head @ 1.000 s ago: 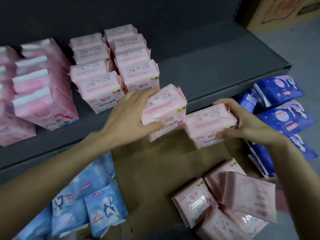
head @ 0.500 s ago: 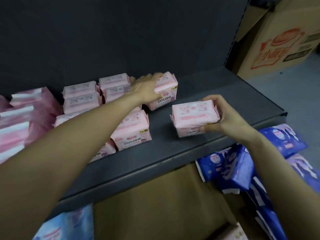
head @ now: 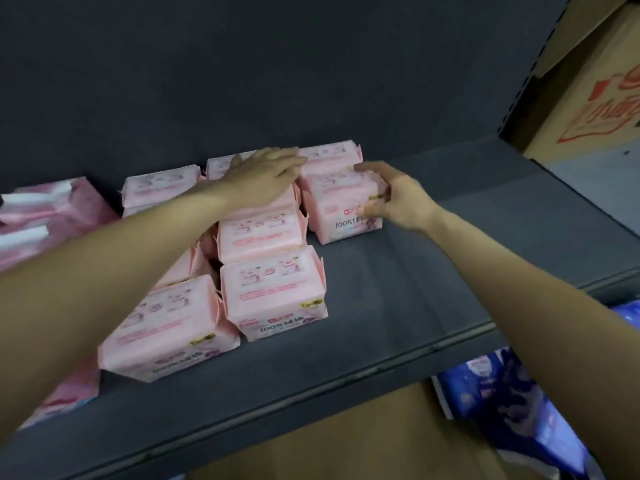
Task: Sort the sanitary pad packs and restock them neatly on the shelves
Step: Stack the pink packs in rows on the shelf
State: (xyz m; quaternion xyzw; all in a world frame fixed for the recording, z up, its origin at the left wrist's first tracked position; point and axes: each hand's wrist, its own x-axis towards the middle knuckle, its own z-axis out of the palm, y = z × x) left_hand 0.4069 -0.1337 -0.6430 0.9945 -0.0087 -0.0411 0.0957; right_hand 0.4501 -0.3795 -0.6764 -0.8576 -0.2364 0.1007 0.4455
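Note:
Light pink pad packs stand in rows on the dark grey shelf [head: 433, 289]. My left hand [head: 263, 178] lies flat on top of the middle row, its fingertips reaching the rearmost pack [head: 332, 152] of a new third row. Just in front of that one sits another pink pack [head: 332, 216], with my right hand [head: 391, 199] holding its right end, index finger along the top and thumb on the front face. The middle row's front pack [head: 273, 292] and the left row's front pack [head: 162, 327] stand near the shelf edge.
Darker pink packs [head: 52, 209] fill the shelf's left side. Blue packs [head: 502, 403] lie below the shelf at the right, beside brown cardboard [head: 346, 445]. A printed cardboard box [head: 595, 98] stands past the shelf's right end. Bare shelf lies right of the pink rows.
Both packs went from the air onto the shelf. My left hand let go of the rear pack and now lies flat; my right hand set its pack down in front of it.

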